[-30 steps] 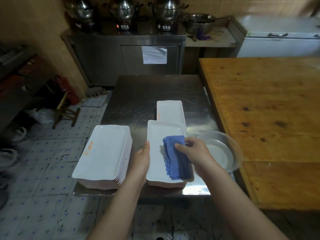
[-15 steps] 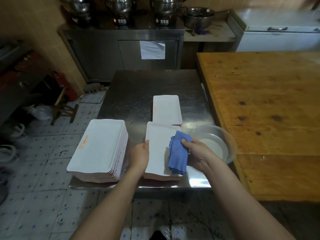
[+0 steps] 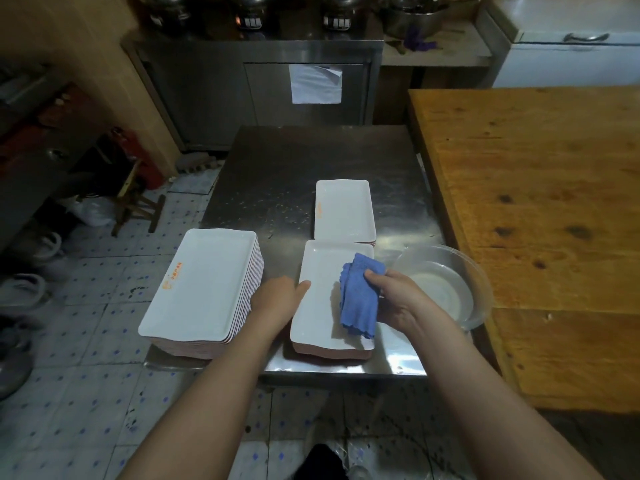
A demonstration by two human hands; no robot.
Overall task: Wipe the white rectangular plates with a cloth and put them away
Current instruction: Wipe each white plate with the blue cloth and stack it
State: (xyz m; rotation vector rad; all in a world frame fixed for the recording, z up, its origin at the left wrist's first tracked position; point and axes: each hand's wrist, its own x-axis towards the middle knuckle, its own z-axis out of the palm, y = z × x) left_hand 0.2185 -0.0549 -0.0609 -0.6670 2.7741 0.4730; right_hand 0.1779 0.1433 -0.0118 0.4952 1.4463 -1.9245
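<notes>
Three plate stacks [image 3: 204, 282]; right hand [image 3: 401, 299] pinch on one cloth [image 3: 358, 299], left hand [image 3: 273, 301] grip on nearest stack [image 3: 318, 306].

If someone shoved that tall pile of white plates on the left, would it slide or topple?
Probably slide: the pile of plates looks nested and wider than tall, on a smooth steel table. It is likely heavy, with many rims stacked. It sits near the table's left edge, so a leftward push might drop it.
</notes>
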